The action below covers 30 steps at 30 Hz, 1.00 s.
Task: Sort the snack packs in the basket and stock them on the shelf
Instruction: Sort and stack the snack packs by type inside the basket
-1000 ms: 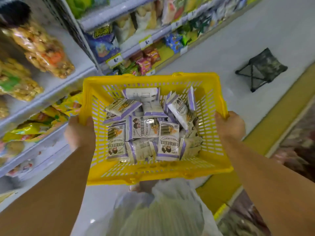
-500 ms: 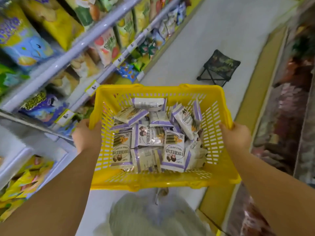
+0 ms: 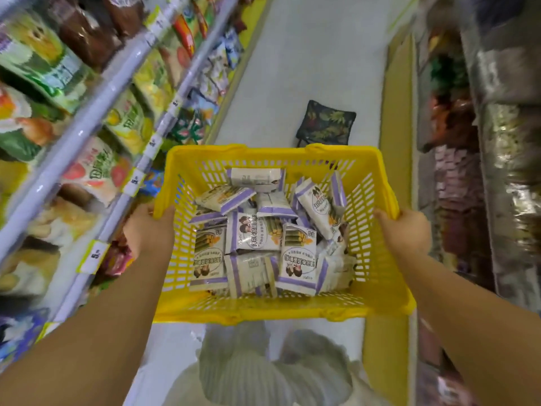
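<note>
Left hand [image 3: 147, 230] grips the left rim of the yellow basket [image 3: 272, 151] and the right hand [image 3: 405, 231] grips its right rim, fingers clamped on the plastic on either side, just as they were a second ago; neither grip has shifted and the basket is held level in front of the body. What has changed is everything around the basket. A moment back the low shelves to its left showed clear bags of puffed snacks, and the folding stool [image 3: 326, 124] stood well off beyond its far right corner; now the stool sits just past the far rim, its lower edge hidden behind that rim, and the shelf [image 3: 87, 118] to the basket's left carries different printed bags with yellow price tags [image 3: 94, 257] along the rail. The person has evidently turned and moved down the aisle with the load. The snack packs [image 3: 254, 233] lie in the same loose heap on the basket's floor (white wrappers with purple ends, some face up, some turned over, one across the far end), none lifted out. For the task this reads as the carrying stage only: sorting has not begun and nothing has gone onto the shelf. Both hands are taken up, so the basket will likely have to be set down or passed to one hand before any pack can be picked; which slot left of the basket is meant for these packs I cannot tell, as the shelf is blurred
</note>
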### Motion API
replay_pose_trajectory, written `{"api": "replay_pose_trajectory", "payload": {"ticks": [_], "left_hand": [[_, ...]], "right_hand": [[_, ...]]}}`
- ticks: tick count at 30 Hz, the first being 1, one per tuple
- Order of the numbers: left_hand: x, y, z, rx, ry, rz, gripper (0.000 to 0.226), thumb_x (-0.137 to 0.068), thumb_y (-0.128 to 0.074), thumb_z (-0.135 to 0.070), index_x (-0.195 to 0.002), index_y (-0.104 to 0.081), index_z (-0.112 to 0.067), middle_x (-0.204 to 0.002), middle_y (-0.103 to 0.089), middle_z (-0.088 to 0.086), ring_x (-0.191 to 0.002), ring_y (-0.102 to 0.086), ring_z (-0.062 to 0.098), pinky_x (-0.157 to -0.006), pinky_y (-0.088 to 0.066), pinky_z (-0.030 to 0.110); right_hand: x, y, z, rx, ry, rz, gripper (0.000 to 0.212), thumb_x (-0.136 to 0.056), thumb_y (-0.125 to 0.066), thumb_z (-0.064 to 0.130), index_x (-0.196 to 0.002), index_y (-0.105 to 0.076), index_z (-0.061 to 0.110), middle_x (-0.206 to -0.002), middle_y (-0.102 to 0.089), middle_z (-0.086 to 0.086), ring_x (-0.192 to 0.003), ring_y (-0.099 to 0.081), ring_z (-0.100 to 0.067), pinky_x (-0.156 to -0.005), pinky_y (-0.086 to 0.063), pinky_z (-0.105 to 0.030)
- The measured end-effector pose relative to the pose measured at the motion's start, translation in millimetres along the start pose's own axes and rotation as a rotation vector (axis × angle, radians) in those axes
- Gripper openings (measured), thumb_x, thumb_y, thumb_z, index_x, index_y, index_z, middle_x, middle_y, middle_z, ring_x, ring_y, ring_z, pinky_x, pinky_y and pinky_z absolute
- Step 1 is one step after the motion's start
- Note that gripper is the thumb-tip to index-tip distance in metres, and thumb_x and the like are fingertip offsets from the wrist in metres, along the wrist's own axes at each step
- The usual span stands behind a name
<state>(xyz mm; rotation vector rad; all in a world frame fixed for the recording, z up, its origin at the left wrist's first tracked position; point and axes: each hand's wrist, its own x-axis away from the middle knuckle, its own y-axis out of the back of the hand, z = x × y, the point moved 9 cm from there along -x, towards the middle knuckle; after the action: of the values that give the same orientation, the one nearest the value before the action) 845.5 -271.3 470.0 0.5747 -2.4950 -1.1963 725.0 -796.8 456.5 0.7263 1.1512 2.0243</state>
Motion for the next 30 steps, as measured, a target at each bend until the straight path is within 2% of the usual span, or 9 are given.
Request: {"api": "replay_pose_trajectory", "payload": {"ticks": [2, 4, 6, 9, 15, 18, 21, 25, 30], "left_hand": [[-26, -15, -38, 0.031, -0.041, 0.010, 0.036, -0.088, -0.064, -0.034, -0.103, -0.067, -0.002, -0.090, -0.065, 0.024, -0.095, -0.061, 0.044, -0.072, -0.042, 0.044], [-52, -32, -77, 0.030, -0.088, 0.027, 0.034, -0.088, -0.065, -0.033, -0.101, -0.067, -0.001, -0.090, -0.066, 0.026, -0.093, -0.061, 0.044, -0.070, -0.039, 0.041], [-74, -49, -115, 0.008, -0.121, 0.031, 0.038, -0.089, -0.065, -0.033, -0.109, -0.066, 0.000, -0.101, -0.066, 0.028, -0.099, -0.060, 0.044, -0.075, -0.042, 0.043], [-103, -80, -166, 0.033, -0.135, 0.059, 0.046, -0.089, -0.064, -0.035, -0.120, -0.062, 0.000, -0.110, -0.065, 0.025, -0.102, -0.060, 0.042, -0.079, -0.044, 0.045], [-145, -146, -259, 0.044, -0.153, 0.111, 0.037, -0.091, -0.062, -0.035, -0.109, -0.066, -0.002, -0.092, -0.067, 0.018, -0.086, -0.061, 0.038, -0.065, -0.038, 0.037], [-165, -172, -304, 0.022, -0.150, 0.089, 0.040, -0.091, -0.063, -0.035, -0.113, -0.065, -0.002, -0.103, -0.068, 0.020, -0.096, -0.060, 0.040, -0.071, -0.037, 0.037], [-189, -199, -347, 0.032, -0.147, 0.085, 0.041, -0.090, -0.064, -0.037, -0.112, -0.066, -0.002, -0.104, -0.068, 0.023, -0.097, -0.061, 0.040, -0.073, -0.040, 0.039], [-227, -234, -406, 0.050, -0.161, 0.075, 0.037, -0.089, -0.065, -0.034, -0.106, -0.067, -0.001, -0.097, -0.067, 0.024, -0.089, -0.060, 0.040, -0.066, -0.035, 0.037], [-283, -289, -488, 0.074, -0.200, 0.109, 0.047, -0.091, -0.064, -0.032, -0.123, -0.060, 0.002, -0.116, -0.063, 0.026, -0.105, -0.057, 0.044, -0.083, -0.043, 0.046]], "right_hand": [[-23, 1, 14, 0.001, -0.017, -0.007, 0.043, -0.082, -0.067, 0.047, -0.090, -0.070, 0.005, -0.081, -0.067, -0.022, -0.082, -0.064, -0.040, -0.061, -0.037, -0.032], [-45, 4, 24, -0.014, -0.050, -0.016, 0.042, -0.083, -0.066, 0.047, -0.087, -0.070, 0.005, -0.081, -0.066, -0.022, -0.083, -0.064, -0.040, -0.061, -0.036, -0.031], [-69, 8, 32, -0.021, -0.075, -0.027, 0.038, -0.085, -0.065, 0.046, -0.079, -0.066, 0.008, -0.076, -0.063, -0.021, -0.083, -0.064, -0.040, -0.060, -0.033, -0.031], [-113, 13, 46, -0.001, -0.090, -0.045, 0.042, -0.085, -0.064, 0.046, -0.082, -0.065, 0.005, -0.088, -0.066, -0.025, -0.088, -0.063, -0.042, -0.062, -0.034, -0.033], [-222, 26, 82, 0.007, -0.058, -0.044, 0.043, -0.086, -0.063, 0.044, -0.091, -0.067, 0.001, -0.093, -0.066, -0.026, -0.092, -0.061, -0.043, -0.064, -0.037, -0.037], [-281, 36, 103, -0.003, -0.044, -0.031, 0.039, -0.086, -0.063, 0.044, -0.084, -0.064, 0.005, -0.086, -0.065, -0.022, -0.085, -0.061, -0.041, -0.062, -0.038, -0.037], [-332, 46, 126, -0.026, -0.035, -0.036, 0.040, -0.086, -0.064, 0.042, -0.083, -0.064, 0.003, -0.078, -0.062, -0.017, -0.080, -0.059, -0.038, -0.058, -0.039, -0.036], [-392, 48, 149, -0.022, -0.054, -0.046, 0.040, -0.087, -0.062, 0.044, -0.088, -0.066, 0.004, -0.086, -0.067, -0.019, -0.087, -0.061, -0.040, -0.068, -0.047, -0.040], [-467, 40, 182, -0.012, -0.113, -0.069, 0.041, -0.087, -0.061, 0.046, -0.081, -0.063, 0.006, -0.080, -0.065, -0.016, -0.081, -0.061, -0.038, -0.065, -0.047, -0.039]]}}
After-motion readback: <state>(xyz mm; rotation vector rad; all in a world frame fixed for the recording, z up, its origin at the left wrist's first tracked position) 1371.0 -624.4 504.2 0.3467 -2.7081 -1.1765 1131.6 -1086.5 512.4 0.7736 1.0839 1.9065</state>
